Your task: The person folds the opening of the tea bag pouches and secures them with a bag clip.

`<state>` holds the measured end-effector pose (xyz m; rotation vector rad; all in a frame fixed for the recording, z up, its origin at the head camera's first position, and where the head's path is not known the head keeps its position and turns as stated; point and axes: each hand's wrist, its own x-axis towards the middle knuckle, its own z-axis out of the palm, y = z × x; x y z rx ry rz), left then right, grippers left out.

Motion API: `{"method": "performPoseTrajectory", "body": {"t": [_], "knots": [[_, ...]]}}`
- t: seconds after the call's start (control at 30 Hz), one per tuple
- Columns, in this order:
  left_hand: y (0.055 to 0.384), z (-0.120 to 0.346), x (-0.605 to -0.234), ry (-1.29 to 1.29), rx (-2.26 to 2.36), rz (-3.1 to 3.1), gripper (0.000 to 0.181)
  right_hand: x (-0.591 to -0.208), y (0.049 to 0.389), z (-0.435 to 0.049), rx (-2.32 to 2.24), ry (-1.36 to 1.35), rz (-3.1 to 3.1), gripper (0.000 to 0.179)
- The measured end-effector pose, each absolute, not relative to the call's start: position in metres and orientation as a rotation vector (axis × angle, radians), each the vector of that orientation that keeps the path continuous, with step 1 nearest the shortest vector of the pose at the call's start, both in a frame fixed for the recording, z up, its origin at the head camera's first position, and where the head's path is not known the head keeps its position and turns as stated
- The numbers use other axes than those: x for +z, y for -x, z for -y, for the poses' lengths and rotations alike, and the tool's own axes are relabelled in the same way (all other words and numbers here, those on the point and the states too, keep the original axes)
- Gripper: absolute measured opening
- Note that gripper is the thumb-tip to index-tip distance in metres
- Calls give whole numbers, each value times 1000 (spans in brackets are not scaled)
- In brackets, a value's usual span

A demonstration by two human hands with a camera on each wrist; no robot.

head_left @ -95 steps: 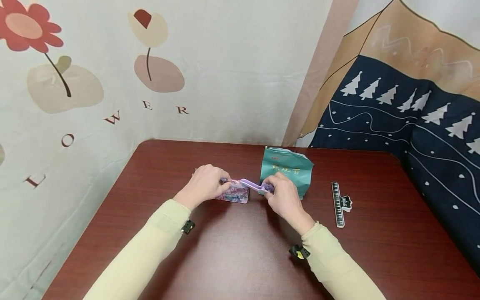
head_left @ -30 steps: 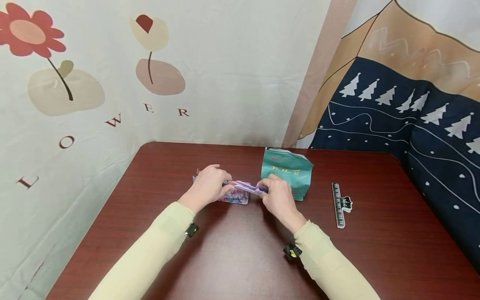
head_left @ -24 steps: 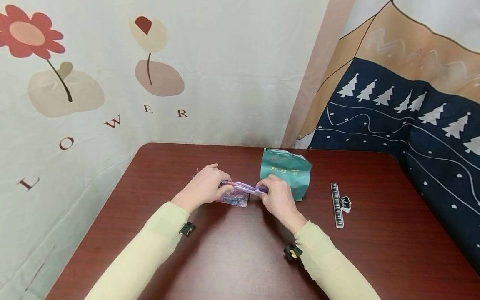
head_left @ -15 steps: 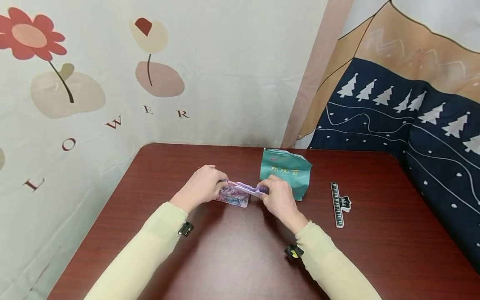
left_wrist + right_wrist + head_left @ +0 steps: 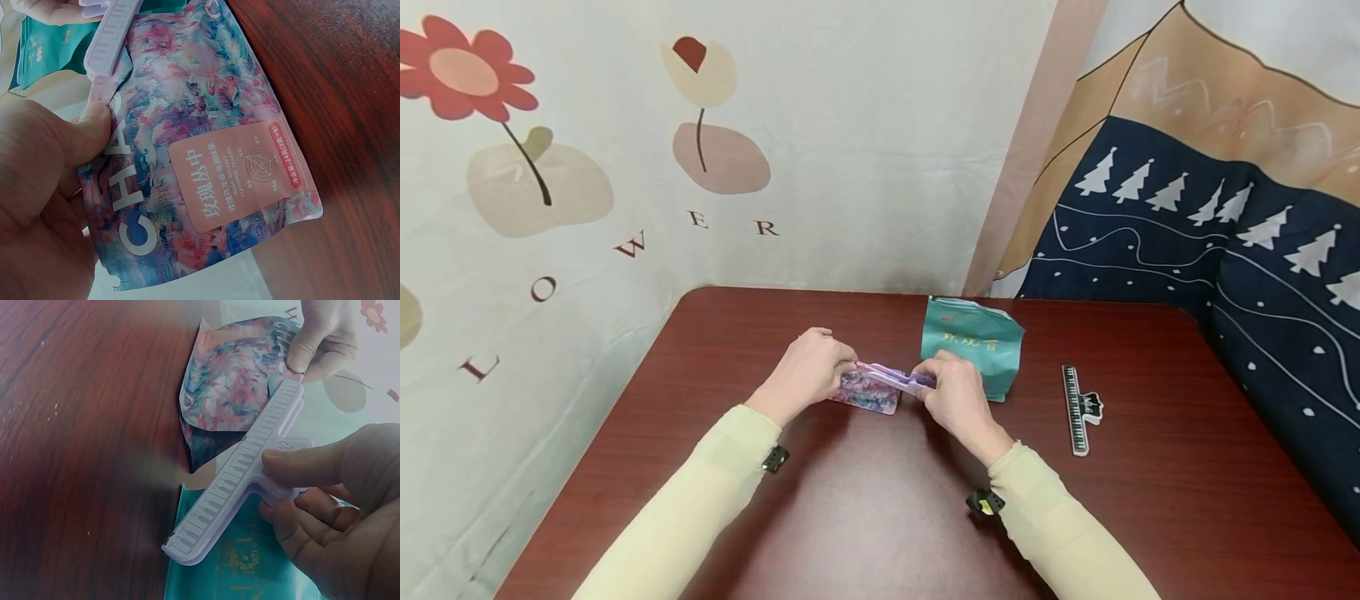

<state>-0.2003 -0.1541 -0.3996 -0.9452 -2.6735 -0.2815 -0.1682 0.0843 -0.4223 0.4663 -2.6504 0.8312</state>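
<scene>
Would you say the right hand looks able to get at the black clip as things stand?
Probably yes: nothing appears to stand between the right hand and the black clip, but the hand pinches the purple clip and would likely need to release it first.

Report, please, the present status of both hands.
Left hand pinches patterned pouch. Right hand holds lilac clip at pouch's edge. Green bag close by, not visibly blocking.

partly hidden teal pouch [image 5: 973, 333], partly covered purple clip [image 5: 232, 478]
</scene>
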Motion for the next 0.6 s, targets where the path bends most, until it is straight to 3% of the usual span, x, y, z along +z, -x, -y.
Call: {"method": "performPoseTrajectory", "body": {"t": [0.6], "knots": [[201, 155, -400, 938, -313, 2673, 5, -426, 171, -76, 904, -432, 2613, 17]]}}
